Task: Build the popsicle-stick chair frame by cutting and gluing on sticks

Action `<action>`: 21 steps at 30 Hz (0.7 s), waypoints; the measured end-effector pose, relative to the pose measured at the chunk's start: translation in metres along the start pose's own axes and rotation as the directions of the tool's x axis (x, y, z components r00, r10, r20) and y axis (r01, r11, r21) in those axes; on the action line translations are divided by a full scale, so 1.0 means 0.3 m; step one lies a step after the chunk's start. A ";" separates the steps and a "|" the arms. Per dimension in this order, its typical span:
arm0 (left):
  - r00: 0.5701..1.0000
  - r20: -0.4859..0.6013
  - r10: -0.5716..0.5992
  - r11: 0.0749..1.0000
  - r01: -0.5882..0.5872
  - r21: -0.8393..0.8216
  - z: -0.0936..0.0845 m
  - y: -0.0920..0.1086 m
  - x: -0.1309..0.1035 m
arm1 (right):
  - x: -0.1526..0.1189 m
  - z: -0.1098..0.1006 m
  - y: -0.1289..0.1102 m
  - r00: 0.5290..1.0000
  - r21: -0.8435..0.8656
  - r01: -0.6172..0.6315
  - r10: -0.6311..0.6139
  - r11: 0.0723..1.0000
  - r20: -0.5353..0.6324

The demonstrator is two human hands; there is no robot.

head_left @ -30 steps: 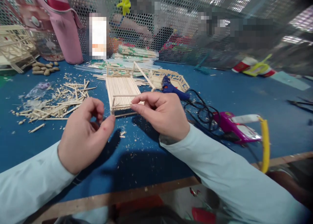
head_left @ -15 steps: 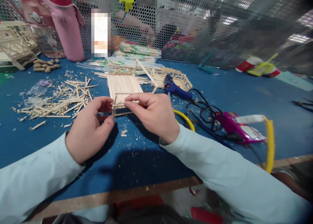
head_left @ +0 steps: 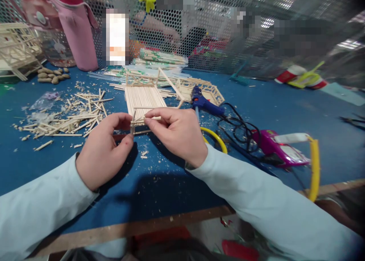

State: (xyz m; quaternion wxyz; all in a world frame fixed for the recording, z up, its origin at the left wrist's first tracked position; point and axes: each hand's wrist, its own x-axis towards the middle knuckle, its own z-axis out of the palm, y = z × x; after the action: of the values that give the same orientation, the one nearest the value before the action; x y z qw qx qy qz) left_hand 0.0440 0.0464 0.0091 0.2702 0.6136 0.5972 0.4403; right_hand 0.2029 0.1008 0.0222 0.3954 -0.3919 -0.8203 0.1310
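Note:
A small model made of thin wooden sticks (head_left: pixel 145 97) lies before me, with a flat stick deck and a railing frame at its near end. My left hand (head_left: pixel 104 151) holds the model's near left corner, thumb in front and fingers curled behind the post. Over the near railing, my right hand (head_left: pixel 178 135) is closed in a pinch on a thin wooden stick (head_left: pixel 139 120) that runs toward the left post. The stick's right part is hidden by my fingers. A blue glue gun (head_left: pixel 207 103) lies just right of my right hand.
Loose cut sticks (head_left: pixel 71 122) are heaped at left, near peanuts (head_left: pixel 51 75). A pink bottle (head_left: pixel 80 33) stands behind. At right are a purple tool (head_left: pixel 273 151), black cable and a yellow tube (head_left: pixel 314 170). Beyond a perforated metal screen (head_left: pixel 171 21), another person's arm shows.
My right hand has shifted very slightly left along the railing. The left hand keeps its hold on the corner, and the model stays in place.

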 end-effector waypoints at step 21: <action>0.999 -0.035 0.021 0.995 -0.017 0.097 -0.006 0.000 0.000 | -0.021 -0.023 0.003 0.997 -0.033 0.032 -0.034 0.999 -0.067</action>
State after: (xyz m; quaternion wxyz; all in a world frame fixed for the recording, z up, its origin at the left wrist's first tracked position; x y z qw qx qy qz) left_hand 0.0424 0.0461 0.0100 0.2252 0.6237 0.6166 0.4243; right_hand 0.2110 0.0960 0.0227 0.4186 -0.3888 -0.8148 0.0980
